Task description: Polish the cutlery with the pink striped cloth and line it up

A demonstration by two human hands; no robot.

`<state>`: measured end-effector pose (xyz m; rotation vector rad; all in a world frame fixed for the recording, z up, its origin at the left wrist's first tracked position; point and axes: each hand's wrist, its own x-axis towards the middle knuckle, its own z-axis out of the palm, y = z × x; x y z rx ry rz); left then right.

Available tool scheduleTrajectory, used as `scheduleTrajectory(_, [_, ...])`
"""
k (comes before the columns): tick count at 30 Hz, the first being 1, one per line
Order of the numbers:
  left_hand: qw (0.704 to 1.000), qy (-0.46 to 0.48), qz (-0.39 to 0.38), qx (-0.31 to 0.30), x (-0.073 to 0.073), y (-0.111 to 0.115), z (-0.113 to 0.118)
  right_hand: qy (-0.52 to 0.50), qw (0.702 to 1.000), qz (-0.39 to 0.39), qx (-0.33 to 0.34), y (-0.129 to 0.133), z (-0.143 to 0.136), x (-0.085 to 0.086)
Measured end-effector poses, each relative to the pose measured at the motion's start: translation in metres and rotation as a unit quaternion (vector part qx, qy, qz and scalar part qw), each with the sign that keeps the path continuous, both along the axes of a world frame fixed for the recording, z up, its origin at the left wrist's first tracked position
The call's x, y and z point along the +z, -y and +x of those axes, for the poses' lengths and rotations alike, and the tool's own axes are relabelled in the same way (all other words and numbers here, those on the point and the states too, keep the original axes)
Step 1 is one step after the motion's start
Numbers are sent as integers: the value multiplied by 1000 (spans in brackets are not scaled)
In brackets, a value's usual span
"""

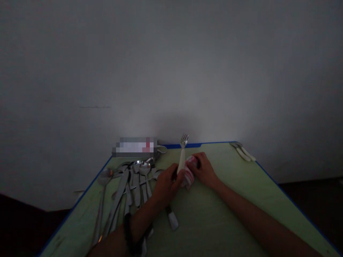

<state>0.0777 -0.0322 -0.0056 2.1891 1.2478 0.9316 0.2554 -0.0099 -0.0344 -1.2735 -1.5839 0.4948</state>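
My left hand [170, 180] is closed around the lower handle of a fork [182, 157] with a pale handle and metal tines, held upright with the tines at the top. Just to the right, my right hand [203, 169] grips a bunched pink-and-white cloth [189, 175]. The cloth lies against the fork's handle and partly under my left fingers. Left of my left hand, and partly behind my forearm, spreads a pile of metal spoons [145, 169], knives and other cutlery.
The pale green table [214, 221] has a blue edge and meets a grey wall. Two pieces of cutlery with pale handles [245, 154] lie at the far right corner. A blurred-out white item [135, 147] is at the back left. One long spoon [103, 189] lies near the left edge.
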Motion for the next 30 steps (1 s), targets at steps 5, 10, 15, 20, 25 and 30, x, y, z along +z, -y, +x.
scheduleTrajectory(5, [1000, -17, -2, 10, -4, -2, 1, -157, 987, -24, 12, -3, 9, 1])
scheduleTrajectory(10, [997, -70, -9, -13, -5, -3, 3, -386, 910, -100, 113, -5, 14, 4])
scheduleTrajectory(15, [993, -96, -11, -65, -7, -4, 5, -452, 844, -207, 199, -6, 12, 4])
scheduleTrajectory(20, [987, -139, -15, -83, -7, -4, 6, -455, 832, -241, 205, -6, 9, 4])
scheduleTrajectory(25, [981, -169, -2, -97, -7, -3, 7, -493, 831, -222, 132, -8, 5, 2])
scheduleTrajectory(30, [978, -169, 1, -120, -5, -1, 6, -517, 829, -199, 73, -12, 4, -2])
